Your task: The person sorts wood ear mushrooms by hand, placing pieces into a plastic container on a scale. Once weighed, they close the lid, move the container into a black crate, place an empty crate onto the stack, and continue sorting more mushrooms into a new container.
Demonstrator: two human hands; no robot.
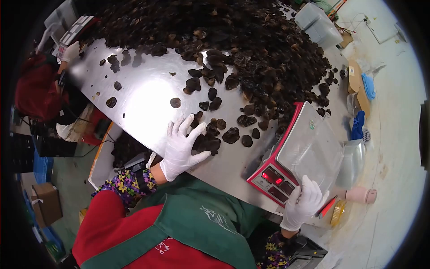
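My left hand, in a white glove, is spread open over the near edge of the metal table. Its fingertips are right beside a small cluster of dark, dried mushroom-like pieces. At the lower right, my right hand, also gloved, has its fingers apart at the front corner of a red digital scale. Those fingertips overlap the near edge of a clear plastic tray resting on the scale. Red digits glow on the scale's display.
A large heap of the dark pieces covers the back of the metal table. Clear plastic containers stand at the far right corner. Another person's gloved hand is at the far left. A pink roll-shaped object lies right of the scale.
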